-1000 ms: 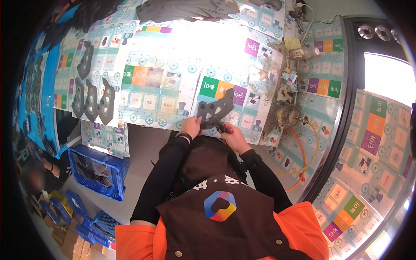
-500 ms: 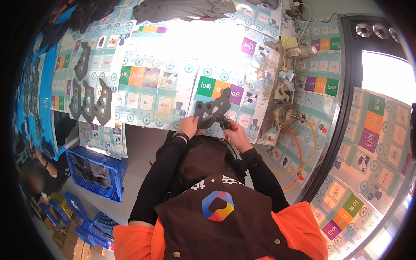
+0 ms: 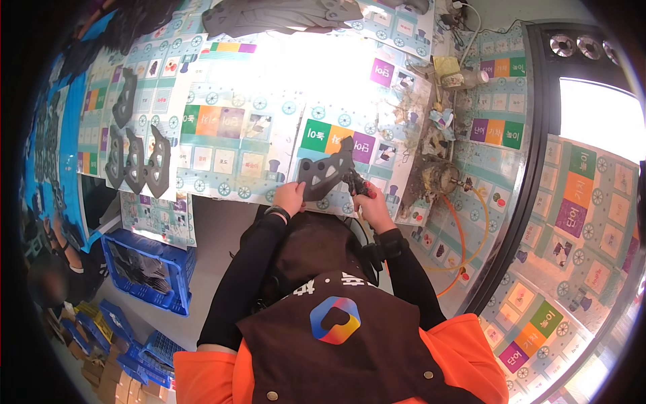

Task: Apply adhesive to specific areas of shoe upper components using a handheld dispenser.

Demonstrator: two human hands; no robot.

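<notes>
A dark grey moulded plastic part [image 3: 321, 176] with cut-out holes and a pointed upper end is at the near edge of the covered table. My left hand [image 3: 289, 198] grips its lower left corner, fingers closed on it. In my right hand [image 3: 374, 209] is a pair of red-handled pliers [image 3: 355, 184], fingers wrapped round the handles. Its dark jaws touch or overlap the part's right side; I cannot tell whether they bite into it.
Similar grey parts [image 3: 136, 161] lie in a group on the left, and a large dark pile [image 3: 282, 15] lies at the back. A blue crate [image 3: 183, 276] stands below the table. Orange hose [image 3: 459, 246] hangs on the right. Another person [image 3: 64, 269] is at far left.
The pliers have moved up along the part's right side, from its lower edge toward the pointed end. My left hand still holds the same corner.
</notes>
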